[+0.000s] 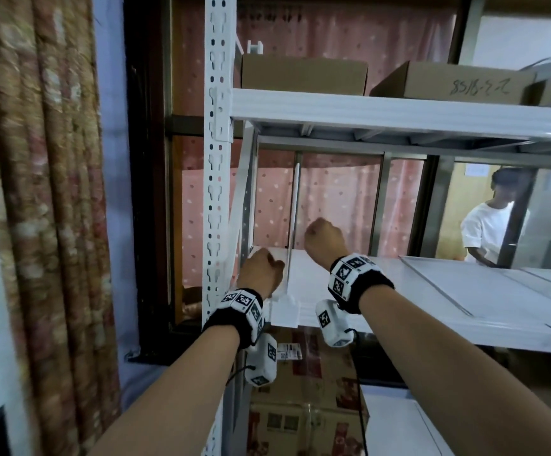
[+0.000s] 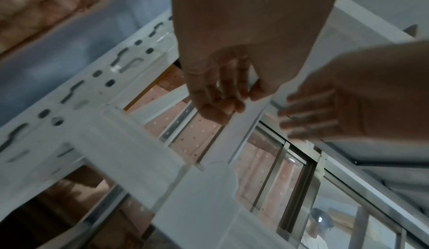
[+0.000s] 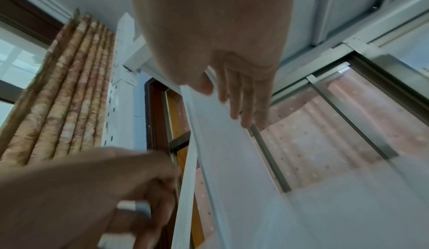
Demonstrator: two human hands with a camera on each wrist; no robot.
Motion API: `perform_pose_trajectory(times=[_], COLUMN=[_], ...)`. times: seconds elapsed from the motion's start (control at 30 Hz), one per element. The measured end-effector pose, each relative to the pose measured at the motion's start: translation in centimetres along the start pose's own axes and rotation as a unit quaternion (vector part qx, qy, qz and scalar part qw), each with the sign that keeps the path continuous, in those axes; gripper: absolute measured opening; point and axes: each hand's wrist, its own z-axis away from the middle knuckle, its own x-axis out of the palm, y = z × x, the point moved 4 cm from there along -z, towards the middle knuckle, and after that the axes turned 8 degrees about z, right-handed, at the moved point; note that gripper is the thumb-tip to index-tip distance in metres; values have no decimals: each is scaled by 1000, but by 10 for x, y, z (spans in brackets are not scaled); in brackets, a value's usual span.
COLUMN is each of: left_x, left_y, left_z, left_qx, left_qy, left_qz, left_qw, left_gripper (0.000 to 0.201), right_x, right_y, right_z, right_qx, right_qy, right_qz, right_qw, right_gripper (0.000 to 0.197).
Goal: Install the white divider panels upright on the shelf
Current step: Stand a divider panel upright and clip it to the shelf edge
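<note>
A white divider panel stands upright and edge-on near the left end of the white shelf. Its foot sits behind a white clip on the shelf's front edge. My left hand grips the panel's lower front edge from the left, fingers curled against it. My right hand holds it higher up from the right. The right wrist view shows that hand's fingers lying along the panel's face and the thumb on its edge.
A slotted white post and another white panel leaning beside it stand just left. Several flat white panels lie on the shelf to the right. Cardboard boxes sit on the upper shelf. A person stands beyond the window.
</note>
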Motion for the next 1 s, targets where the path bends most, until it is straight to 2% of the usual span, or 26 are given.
perform_pose_trajectory(times=[0.07, 0.13, 0.17, 0.23, 0.27, 0.37, 0.43, 0.5, 0.6, 0.67, 0.73, 0.77, 0.8, 0.83, 0.87, 0.9, 0.93, 0.97, 1.0], left_x=[2, 7, 8, 15, 17, 26, 31, 29, 37, 39, 40, 40, 39, 38, 36, 36, 36, 37, 36], left_y=[-33, -64, -68, -79, -81, -92, -96, -84, -87, -88, -85, -85, -82, -81, -79, -78, -76, -77, -77], left_z=[-1, -4, 4, 16, 22, 26, 30, 43, 45, 43, 42, 41, 42, 42, 43, 43, 44, 44, 45], left_qx=[-120, -220, -265, -339, -352, -349, -363, -384, -407, -414, -412, -409, -407, -401, -398, -396, -394, -391, -389], left_qy=[-17, -23, -27, -52, -59, -97, -107, -116, -136, -131, -135, -137, -134, -132, -133, -135, -131, -125, -119], left_qz=[71, 144, 183, 246, 267, 258, 298, 344, 382, 395, 401, 394, 391, 374, 367, 364, 373, 375, 381], left_qw=[990, 964, 946, 906, 895, 896, 876, 849, 818, 810, 807, 812, 815, 826, 830, 832, 830, 831, 830], left_gripper=[32, 49, 54, 49, 49, 60, 63, 63, 58, 56, 50, 47, 45, 42, 39, 37, 35, 35, 36], right_x=[18, 37, 48, 70, 78, 92, 103, 116, 133, 139, 150, 152, 157, 155, 155, 155, 151, 148, 150], right_y=[20, 38, 47, 61, 67, 75, 76, 76, 77, 79, 87, 87, 84, 82, 78, 76, 78, 82, 82], right_z=[10, 22, 31, 49, 56, 79, 91, 96, 94, 94, 89, 90, 94, 93, 94, 94, 92, 90, 88], right_qx=[58, 133, 186, 271, 281, 286, 315, 345, 361, 378, 387, 400, 412, 405, 385, 364, 337, 326, 332], right_qy=[-75, -153, -204, -299, -329, -398, -402, -399, -356, -294, -252, -230, -234, -204, -194, -225, -220, -217, -219], right_qz=[21, -27, -86, -182, -185, -151, -257, -375, -463, -502, -480, -488, -523, -514, -538, -536, -539, -520, -519], right_qw=[995, 979, 957, 897, 882, 859, 820, 762, 727, 720, 746, 741, 708, 728, 724, 728, 740, 759, 757], right_gripper=[17, 16, 22, 36, 43, 67, 65, 64, 75, 73, 73, 75, 77, 74, 66, 57, 53, 54, 58])
